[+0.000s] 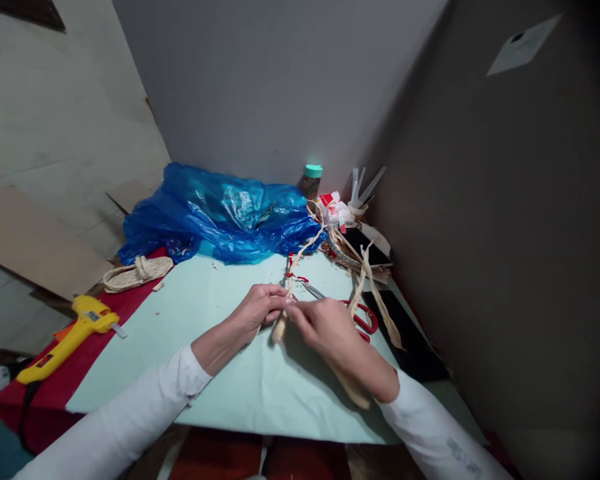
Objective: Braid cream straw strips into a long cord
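My left hand (261,308) and my right hand (325,323) meet over the middle of the table, fingertips pinched on a pale braided fibre cord (305,252). From my fingers the cord runs up and away toward the back right. Red thread (296,277) lies along it just beyond my fingertips. Loose pale strand ends (279,332) hang below my hands, and another one (355,390) shows beneath my right wrist. Scissors with red handles (367,319) lie partly hidden behind my right hand, blades pointing left. Long fibre strips (380,293) rest beside them.
A blue plastic bag (220,213) fills the back of the pale-covered table (220,393). At left are a yellow glue gun (70,340) and a coil of braid (139,272). A black flat object (410,340) lies at right, near the wall. Behind stands a green-lidded jar (313,175).
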A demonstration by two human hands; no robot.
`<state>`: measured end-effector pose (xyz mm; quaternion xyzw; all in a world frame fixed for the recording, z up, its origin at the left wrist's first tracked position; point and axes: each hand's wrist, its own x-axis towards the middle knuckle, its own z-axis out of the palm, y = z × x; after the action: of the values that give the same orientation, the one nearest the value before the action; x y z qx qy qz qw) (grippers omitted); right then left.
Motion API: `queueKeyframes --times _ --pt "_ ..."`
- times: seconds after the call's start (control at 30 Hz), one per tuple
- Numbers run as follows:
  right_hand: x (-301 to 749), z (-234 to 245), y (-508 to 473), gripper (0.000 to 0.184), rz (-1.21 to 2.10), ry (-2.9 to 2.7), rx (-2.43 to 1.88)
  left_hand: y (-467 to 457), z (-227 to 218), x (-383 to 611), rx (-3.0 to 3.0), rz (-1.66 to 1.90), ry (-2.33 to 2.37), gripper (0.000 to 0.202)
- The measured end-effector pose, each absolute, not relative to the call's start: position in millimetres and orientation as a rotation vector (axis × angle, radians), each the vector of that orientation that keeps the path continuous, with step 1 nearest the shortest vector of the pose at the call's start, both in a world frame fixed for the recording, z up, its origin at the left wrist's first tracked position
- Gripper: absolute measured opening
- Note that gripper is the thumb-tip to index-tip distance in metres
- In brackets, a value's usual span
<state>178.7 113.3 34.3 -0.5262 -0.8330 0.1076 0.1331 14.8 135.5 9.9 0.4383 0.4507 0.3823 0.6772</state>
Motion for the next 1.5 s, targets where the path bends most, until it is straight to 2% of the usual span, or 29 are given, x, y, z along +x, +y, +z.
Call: queueKeyframes --times 0.1,0.23,0.3,0.37,0.53,0.67,0.77,0.87,0.97,1.2,1.37,1.5 --pt "191 38 127 0.035 0.527 -2.048 -1.438 136 17 14 1.025 0.846 0.969 0.02" --pt "186 24 135 0.029 1.336 -1.815 -1.083 136 22 15 1.069 0.873 0.954 0.018" --pt "179 15 135 0.029 1.558 -1.7 -1.04 135 23 16 1.074 0.879 0.956 0.017" --pt "174 10 135 0.03 1.521 -1.725 -1.102 133 24 17 1.107 0.866 0.936 0.016" --pt "178 10 136 0.036 1.049 -2.031 -1.168 132 18 16 1.197 0.838 0.926 0.014" --pt "180 7 134 0.033 0.996 -2.029 -1.168 133 7 14 1.292 0.799 0.985 0.018" --pt "178 2 132 0.029 1.024 -1.96 -1.173 133 5 11 1.422 0.809 1.114 0.02" --pt "177 -2 130 0.031 1.094 -1.869 -1.214 132 10 6 1.685 0.813 1.238 0.011" --pt "175 -5 129 0.031 1.214 -1.75 -1.206 133 18 2 1.869 0.809 1.322 0.018" --pt "173 -6 125 0.031 1.314 -1.607 -1.109 115 26 14 1.563 0.719 1.185 0.02" --pt "176 -3 123 0.028 1.542 -1.365 -1.005 91 20 34 2.148 0.729 1.38 0.021" --pt "177 1 122 0.03 1.758 -1.156 -0.927 81 23 41 2.4 0.573 1.439 0.03"
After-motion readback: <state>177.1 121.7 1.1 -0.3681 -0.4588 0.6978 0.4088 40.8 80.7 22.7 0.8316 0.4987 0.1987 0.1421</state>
